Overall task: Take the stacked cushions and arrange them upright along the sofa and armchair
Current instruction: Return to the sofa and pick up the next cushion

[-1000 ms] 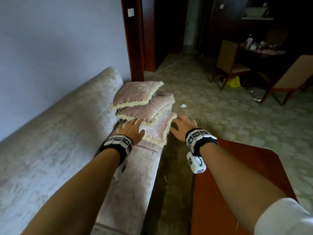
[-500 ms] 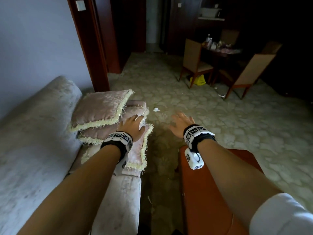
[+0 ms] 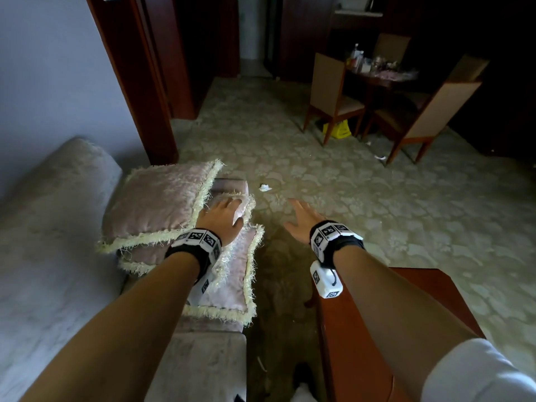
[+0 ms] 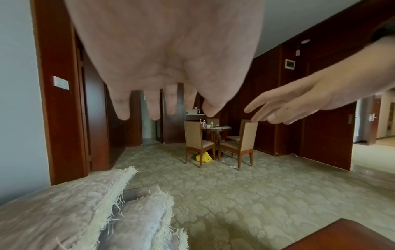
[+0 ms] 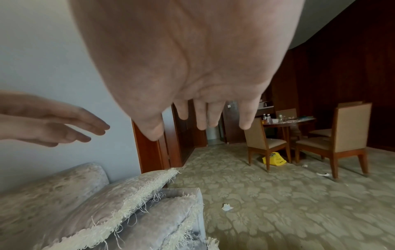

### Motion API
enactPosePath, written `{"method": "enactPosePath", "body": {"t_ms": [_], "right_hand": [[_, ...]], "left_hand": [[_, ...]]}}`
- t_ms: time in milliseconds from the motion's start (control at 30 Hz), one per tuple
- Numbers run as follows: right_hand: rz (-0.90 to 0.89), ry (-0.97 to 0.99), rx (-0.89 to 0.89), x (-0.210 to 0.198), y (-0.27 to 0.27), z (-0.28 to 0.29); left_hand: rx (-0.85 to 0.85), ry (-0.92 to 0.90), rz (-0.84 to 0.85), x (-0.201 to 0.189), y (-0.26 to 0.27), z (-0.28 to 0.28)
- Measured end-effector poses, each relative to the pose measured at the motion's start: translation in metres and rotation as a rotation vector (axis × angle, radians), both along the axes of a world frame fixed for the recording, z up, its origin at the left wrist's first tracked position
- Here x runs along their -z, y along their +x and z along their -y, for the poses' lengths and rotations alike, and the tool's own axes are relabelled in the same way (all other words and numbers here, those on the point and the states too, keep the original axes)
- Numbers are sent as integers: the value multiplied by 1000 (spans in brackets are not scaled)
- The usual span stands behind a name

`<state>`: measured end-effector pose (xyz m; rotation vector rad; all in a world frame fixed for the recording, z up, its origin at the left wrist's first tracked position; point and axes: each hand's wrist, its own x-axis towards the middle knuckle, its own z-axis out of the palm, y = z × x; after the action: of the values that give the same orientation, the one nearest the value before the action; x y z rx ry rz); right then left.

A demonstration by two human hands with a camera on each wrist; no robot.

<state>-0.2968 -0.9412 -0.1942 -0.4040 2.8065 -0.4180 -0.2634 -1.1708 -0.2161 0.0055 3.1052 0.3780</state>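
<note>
so, cushions [image 3: 156, 204]: three pink fringed cushions lie flat in a stack at the far end of the sofa seat, none upright; broad faces up.
top cushion [image 3: 158, 198]: sits toward the backrest side, slightly tilted, its fringed edge running from the near seat end to the far one.
middle cushion [image 3: 246, 204]: only its front corner shows, poking out toward the seat's front edge.
bottom cushion [image 3: 232, 277]: long side runs along the seat's front edge, fringe overhanging it a little.
sofa [image 3: 52, 256]: pale, backrest along the wall on the left, seat running away from the camera.
left hand [image 3: 222, 217]: fingers straight and loose, holding nothing, over the middle cushion's exposed corner; whether it touches cannot be told, the wrist view shows the fingers [image 4: 124, 108] clear of the fabric.
right hand [image 3: 301, 221]: spread wide, empty, over the carpet [image 3: 377, 213] just off the seat's front edge, apart from the stack.
wooden table [image 3: 406, 329]: under the right forearm, near corner.
chairs [image 3: 333, 94]: at a small table across the room.
</note>
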Motion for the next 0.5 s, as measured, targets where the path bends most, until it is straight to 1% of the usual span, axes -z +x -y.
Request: {"method": "enactPosePath", "body": {"t_ms": [133,233,400,500], "right_hand": [[22,-31,-39,10,-56,20],[22,-67,-91,16,-106,31],[-32,-99,-221,21,-195,53],[-78,-106,-276,22,-243,61]], "left_hand": [[-53,-21,5,3,-44,15],[-132,-25,10,6,-78,21],[-240,-28,5,4,-140,23],[-308,-25,32,-1,-174,26]]}}
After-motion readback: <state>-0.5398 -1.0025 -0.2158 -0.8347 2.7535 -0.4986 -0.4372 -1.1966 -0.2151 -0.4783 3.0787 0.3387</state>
